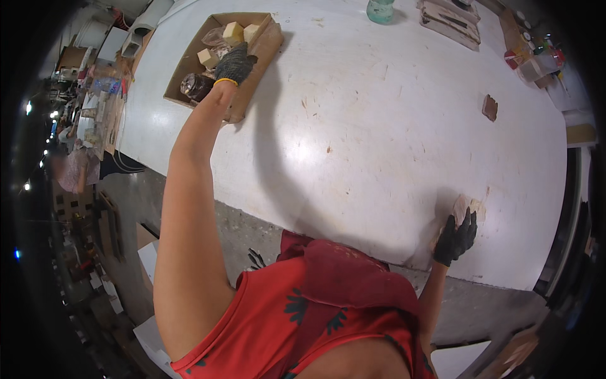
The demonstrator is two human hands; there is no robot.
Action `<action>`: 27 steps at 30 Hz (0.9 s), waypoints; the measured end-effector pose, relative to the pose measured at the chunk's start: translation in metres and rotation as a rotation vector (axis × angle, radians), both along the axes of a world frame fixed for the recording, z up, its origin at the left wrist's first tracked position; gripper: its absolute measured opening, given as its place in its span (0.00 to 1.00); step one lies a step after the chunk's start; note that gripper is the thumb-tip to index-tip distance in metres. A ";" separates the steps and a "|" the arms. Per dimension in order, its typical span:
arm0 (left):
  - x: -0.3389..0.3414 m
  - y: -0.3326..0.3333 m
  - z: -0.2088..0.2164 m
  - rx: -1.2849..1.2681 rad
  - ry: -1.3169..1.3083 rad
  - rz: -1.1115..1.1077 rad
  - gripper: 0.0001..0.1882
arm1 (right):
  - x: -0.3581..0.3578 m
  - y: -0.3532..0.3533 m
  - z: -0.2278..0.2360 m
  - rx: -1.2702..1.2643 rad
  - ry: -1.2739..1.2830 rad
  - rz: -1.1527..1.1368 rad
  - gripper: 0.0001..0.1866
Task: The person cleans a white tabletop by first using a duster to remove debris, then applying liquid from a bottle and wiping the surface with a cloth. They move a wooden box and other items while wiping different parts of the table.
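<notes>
My left hand [235, 66], in a dark grey knit glove with a yellow cuff, reaches into a shallow cardboard box [260, 63] at the far left of the table. Its fingers stretch forward beside pale yellow blocks [233, 33], thumb apart; the palm side is hidden. A dark round jar-like object [195, 86] and crumpled clear plastic lie in the box too. At the right near edge, my right hand [456, 240], in a black glove, is closed on a crumpled pale rag [466, 208] against the tabletop.
The large white table [360, 126] carries brownish smears. A small brown block [490, 108] lies at right. Toward the far edge are a greenish transparent container [380, 11] and a stained flat tray [449, 24]. Cluttered surfaces flank both sides; a person [79, 165] is at far left.
</notes>
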State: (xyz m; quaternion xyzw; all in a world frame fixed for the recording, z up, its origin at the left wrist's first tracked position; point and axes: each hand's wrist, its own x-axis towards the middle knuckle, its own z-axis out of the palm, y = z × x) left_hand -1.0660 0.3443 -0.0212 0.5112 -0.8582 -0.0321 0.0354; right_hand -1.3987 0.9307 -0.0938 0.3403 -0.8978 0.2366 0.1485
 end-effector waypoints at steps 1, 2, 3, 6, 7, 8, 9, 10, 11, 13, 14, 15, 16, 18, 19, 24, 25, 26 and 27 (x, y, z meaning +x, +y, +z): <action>0.005 -0.004 -0.001 0.009 -0.004 0.013 0.37 | 0.000 0.001 -0.003 0.004 0.004 0.001 0.25; 0.008 -0.008 -0.003 -0.011 0.000 0.009 0.37 | -0.002 0.001 -0.004 0.007 0.003 -0.001 0.25; 0.009 -0.011 -0.005 -0.025 0.003 0.018 0.34 | -0.003 0.002 -0.005 0.010 0.001 -0.004 0.25; 0.006 -0.016 -0.009 -0.073 0.013 0.029 0.31 | -0.008 0.006 -0.009 0.018 -0.005 -0.028 0.25; 0.006 -0.018 -0.009 -0.095 0.016 0.028 0.32 | -0.011 0.006 -0.011 0.020 -0.006 -0.041 0.26; 0.007 -0.017 -0.008 -0.116 0.022 0.028 0.33 | -0.012 0.006 -0.012 0.036 -0.015 -0.048 0.26; -0.006 -0.010 -0.007 -0.131 0.036 0.018 0.34 | -0.013 0.007 -0.013 0.059 -0.017 -0.066 0.26; -0.010 0.002 -0.002 -0.173 0.078 -0.012 0.37 | -0.015 0.007 -0.012 0.081 -0.019 -0.085 0.26; -0.010 0.013 0.005 -0.415 0.043 -0.004 0.38 | -0.016 0.004 -0.010 0.093 -0.014 -0.070 0.27; -0.027 0.030 0.009 -0.485 0.332 -0.141 0.39 | -0.012 -0.002 -0.006 0.120 0.000 -0.063 0.27; -0.036 0.042 0.009 -0.377 0.495 -0.224 0.38 | -0.007 -0.011 -0.001 0.081 -0.023 -0.023 0.26; -0.060 0.056 0.007 -0.269 0.659 -0.306 0.38 | -0.011 -0.009 -0.002 0.038 -0.017 0.001 0.27; -0.089 0.071 -0.005 -0.280 0.653 -0.341 0.38 | -0.015 -0.003 -0.008 -0.013 -0.017 0.032 0.27; -0.140 0.086 -0.044 -0.208 0.717 -0.406 0.36 | -0.014 -0.001 -0.011 -0.042 -0.043 0.031 0.27; -0.158 0.096 -0.053 -0.103 0.716 -0.407 0.36 | -0.013 0.000 -0.008 -0.001 -0.049 -0.009 0.27; -0.164 0.110 -0.097 -0.026 0.454 -0.376 0.36 | -0.010 0.003 -0.019 0.024 -0.045 0.012 0.25; -0.156 0.109 -0.098 -0.028 0.453 -0.413 0.35 | -0.012 0.006 -0.024 0.029 -0.041 0.020 0.25; -0.151 0.112 -0.103 -0.018 0.455 -0.452 0.35 | -0.013 0.008 -0.025 0.045 -0.036 0.023 0.25; -0.147 0.113 -0.106 -0.015 0.446 -0.461 0.35 | -0.013 0.009 -0.026 0.047 -0.023 0.025 0.24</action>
